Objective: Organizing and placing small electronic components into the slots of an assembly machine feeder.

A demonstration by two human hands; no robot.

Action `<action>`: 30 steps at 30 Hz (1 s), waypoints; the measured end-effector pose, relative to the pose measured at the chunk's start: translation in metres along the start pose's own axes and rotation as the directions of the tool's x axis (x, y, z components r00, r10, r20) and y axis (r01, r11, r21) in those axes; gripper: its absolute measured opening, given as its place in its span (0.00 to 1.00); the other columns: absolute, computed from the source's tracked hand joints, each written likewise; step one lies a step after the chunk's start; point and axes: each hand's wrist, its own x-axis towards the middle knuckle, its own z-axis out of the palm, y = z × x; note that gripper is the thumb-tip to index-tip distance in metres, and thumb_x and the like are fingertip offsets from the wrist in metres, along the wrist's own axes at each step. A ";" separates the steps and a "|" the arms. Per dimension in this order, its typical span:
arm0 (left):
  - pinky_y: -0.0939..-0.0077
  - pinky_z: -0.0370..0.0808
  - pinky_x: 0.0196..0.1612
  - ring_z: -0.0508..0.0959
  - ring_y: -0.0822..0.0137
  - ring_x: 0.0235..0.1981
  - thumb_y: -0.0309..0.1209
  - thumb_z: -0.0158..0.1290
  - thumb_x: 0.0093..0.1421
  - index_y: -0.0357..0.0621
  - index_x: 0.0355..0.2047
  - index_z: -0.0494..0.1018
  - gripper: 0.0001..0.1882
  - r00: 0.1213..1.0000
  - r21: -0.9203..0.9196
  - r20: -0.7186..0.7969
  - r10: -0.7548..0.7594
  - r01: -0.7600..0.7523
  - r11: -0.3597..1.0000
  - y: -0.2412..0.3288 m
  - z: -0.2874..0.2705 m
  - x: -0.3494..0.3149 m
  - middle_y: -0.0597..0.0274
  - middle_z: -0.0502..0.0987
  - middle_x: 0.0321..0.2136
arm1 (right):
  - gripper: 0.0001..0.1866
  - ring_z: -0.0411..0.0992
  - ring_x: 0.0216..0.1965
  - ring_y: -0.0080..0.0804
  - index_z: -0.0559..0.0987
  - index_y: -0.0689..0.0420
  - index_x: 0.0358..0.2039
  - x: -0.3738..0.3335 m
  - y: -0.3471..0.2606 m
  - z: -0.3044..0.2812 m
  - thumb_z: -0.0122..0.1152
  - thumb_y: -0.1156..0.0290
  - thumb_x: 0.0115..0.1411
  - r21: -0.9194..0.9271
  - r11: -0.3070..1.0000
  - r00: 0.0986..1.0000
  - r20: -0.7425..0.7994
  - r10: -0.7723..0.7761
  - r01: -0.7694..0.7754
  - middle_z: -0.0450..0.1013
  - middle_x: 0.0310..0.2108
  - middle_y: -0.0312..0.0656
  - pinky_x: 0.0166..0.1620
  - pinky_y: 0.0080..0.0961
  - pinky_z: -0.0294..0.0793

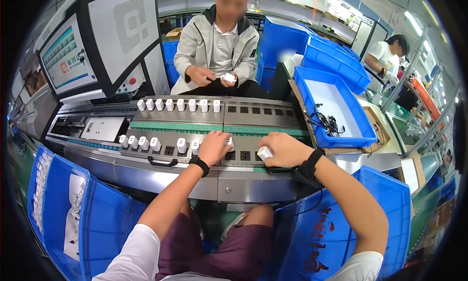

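My left hand (213,148) reaches over the near row of a metal socket fixture (195,117), its fingers closed round a white plug charger (229,143). To the right, my right hand (288,150) grips another white charger (264,153) above the row's right end. Several white chargers stand upright in the near row, such as one charger (182,145) left of my left hand. Black sockets (245,156) show between my hands, and one socket (169,151) shows farther left. The far row carries several more chargers (192,104) on its left and bare black sockets (256,110) on its right.
Across the fixture sits a person (217,47) holding a white piece. A monitor (68,57) stands at far left. A blue tray (336,105) with black cables (324,121) lies at right. Blue bins (109,222) flank my legs. A black handle (162,162) sticks out at the near edge.
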 end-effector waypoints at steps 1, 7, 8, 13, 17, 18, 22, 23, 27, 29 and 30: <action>0.54 0.73 0.54 0.76 0.46 0.48 0.39 0.64 0.58 0.44 0.52 0.78 0.23 1.000 -0.003 0.004 0.004 -0.004 1.000 0.001 0.002 0.002 0.50 0.80 0.43 | 0.25 0.76 0.46 0.57 0.81 0.61 0.45 0.000 0.002 0.001 0.68 0.61 0.48 -0.010 1.000 1.000 -0.022 -0.013 0.013 0.77 0.40 0.57 0.53 0.44 0.76; 0.55 0.74 0.53 0.76 0.46 0.48 0.39 0.65 0.58 0.44 0.49 0.79 0.21 0.998 -0.010 0.059 0.009 -0.009 1.000 0.002 0.004 0.005 0.51 0.79 0.42 | 0.23 0.76 0.46 0.56 0.81 0.61 0.43 0.001 0.003 0.001 0.69 0.62 0.48 -0.030 0.999 0.997 -0.064 -0.035 0.033 0.76 0.40 0.55 0.53 0.44 0.76; 0.55 0.74 0.53 0.76 0.46 0.48 0.39 0.65 0.58 0.44 0.49 0.79 0.21 0.998 -0.012 0.058 0.024 -0.023 1.000 0.003 0.004 0.005 0.51 0.79 0.42 | 0.23 0.76 0.46 0.56 0.81 0.61 0.43 0.001 0.004 0.002 0.69 0.62 0.48 -0.025 0.999 0.997 -0.063 -0.032 0.031 0.76 0.40 0.55 0.53 0.44 0.76; 0.55 0.74 0.53 0.76 0.46 0.49 0.39 0.65 0.57 0.45 0.48 0.80 0.20 0.993 0.011 0.115 0.005 -0.006 1.000 0.007 0.005 0.007 0.51 0.79 0.42 | 0.23 0.76 0.46 0.56 0.80 0.60 0.44 0.000 0.007 0.007 0.69 0.64 0.47 -0.023 1.000 1.000 -0.011 -0.003 0.003 0.76 0.40 0.54 0.53 0.44 0.76; 0.55 0.72 0.56 0.76 0.48 0.50 0.38 0.66 0.55 0.48 0.50 0.79 0.22 0.995 0.053 0.103 -0.002 -0.003 0.999 0.016 0.008 -0.004 0.52 0.79 0.42 | 0.23 0.76 0.45 0.56 0.79 0.60 0.44 0.002 0.007 0.008 0.69 0.66 0.47 -0.046 0.998 0.999 -0.026 -0.033 0.031 0.75 0.39 0.54 0.52 0.45 0.76; 0.54 0.72 0.57 0.76 0.48 0.51 0.38 0.66 0.55 0.48 0.51 0.78 0.23 0.998 0.070 0.065 0.005 -0.010 0.998 0.019 0.011 -0.011 0.52 0.78 0.44 | 0.22 0.75 0.46 0.56 0.79 0.60 0.44 0.001 0.007 0.008 0.70 0.66 0.47 -0.055 0.998 0.999 -0.018 -0.038 0.037 0.76 0.40 0.54 0.52 0.45 0.76; 0.52 0.69 0.60 0.74 0.49 0.54 0.37 0.66 0.54 0.47 0.54 0.75 0.27 0.993 0.105 -0.109 0.053 -0.041 0.994 0.027 0.002 -0.036 0.52 0.76 0.49 | 0.22 0.75 0.47 0.57 0.77 0.59 0.44 0.000 0.002 0.011 0.70 0.67 0.48 -0.087 0.995 0.999 -0.005 -0.043 0.042 0.76 0.41 0.54 0.53 0.46 0.75; 0.51 0.68 0.61 0.73 0.49 0.55 0.36 0.65 0.54 0.46 0.55 0.74 0.28 0.978 0.104 -0.189 0.088 -0.070 0.992 0.031 -0.004 -0.043 0.52 0.74 0.51 | 0.22 0.75 0.47 0.57 0.76 0.59 0.44 -0.001 0.000 0.013 0.70 0.68 0.49 -0.092 0.995 0.999 0.001 -0.038 0.038 0.76 0.41 0.54 0.52 0.46 0.75; 0.51 0.66 0.63 0.70 0.48 0.60 0.33 0.64 0.54 0.42 0.58 0.70 0.31 0.951 0.040 -0.309 0.007 0.005 0.999 0.007 -0.005 -0.103 0.53 0.70 0.57 | 0.21 0.75 0.46 0.58 0.74 0.59 0.46 -0.001 0.003 0.027 0.69 0.70 0.51 -0.090 0.991 0.995 -0.034 -0.099 0.096 0.76 0.41 0.54 0.51 0.47 0.76; 0.51 0.66 0.63 0.70 0.49 0.61 0.33 0.63 0.54 0.43 0.58 0.70 0.31 0.962 0.036 -0.271 -0.017 0.027 0.999 -0.029 -0.001 -0.137 0.53 0.70 0.58 | 0.21 0.75 0.46 0.59 0.73 0.59 0.45 0.018 0.004 0.035 0.69 0.71 0.52 -0.095 0.993 0.997 -0.036 -0.074 0.071 0.76 0.41 0.55 0.50 0.47 0.76; 0.51 0.66 0.64 0.69 0.50 0.62 0.34 0.62 0.54 0.44 0.59 0.70 0.31 0.974 0.027 -0.225 -0.024 0.031 0.999 -0.039 0.002 -0.146 0.54 0.70 0.59 | 0.20 0.75 0.46 0.60 0.73 0.59 0.45 0.028 0.004 0.042 0.69 0.72 0.52 -0.098 0.995 0.998 -0.048 -0.033 0.028 0.76 0.41 0.55 0.50 0.47 0.76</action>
